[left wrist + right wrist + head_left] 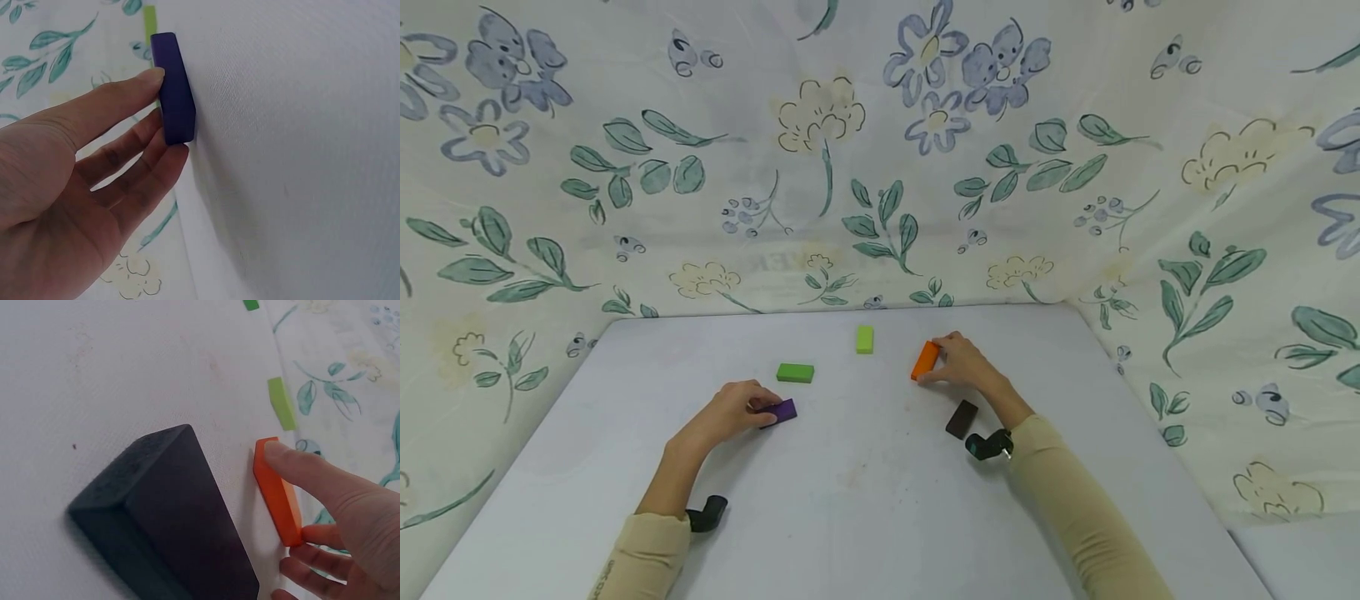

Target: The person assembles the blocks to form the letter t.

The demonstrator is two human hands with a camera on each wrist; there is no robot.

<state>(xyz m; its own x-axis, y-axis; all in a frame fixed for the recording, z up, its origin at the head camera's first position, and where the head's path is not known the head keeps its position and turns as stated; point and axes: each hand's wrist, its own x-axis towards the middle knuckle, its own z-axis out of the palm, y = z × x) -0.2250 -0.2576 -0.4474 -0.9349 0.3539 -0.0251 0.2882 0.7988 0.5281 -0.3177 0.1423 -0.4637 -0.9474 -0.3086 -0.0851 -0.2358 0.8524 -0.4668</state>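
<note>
My left hand (733,408) pinches a purple block (786,410) at the left of the white table. In the left wrist view, the thumb lies on one face of the purple block (176,90) and fingertips reach its lower end. On the right side, my right hand (964,365) holds an orange block (925,361) by its two ends. The right wrist view shows the thumb on the near end of the orange block (278,497) and fingers at the other. A dark brown block (962,419) lies below the right hand, looming large in that wrist view.
Toward the back of the white table (850,500) lie a green block (795,372) and a lime-green block (865,340). Flower-patterned cloth (820,192) rises behind the table and along both sides. Each wrist carries a small black device.
</note>
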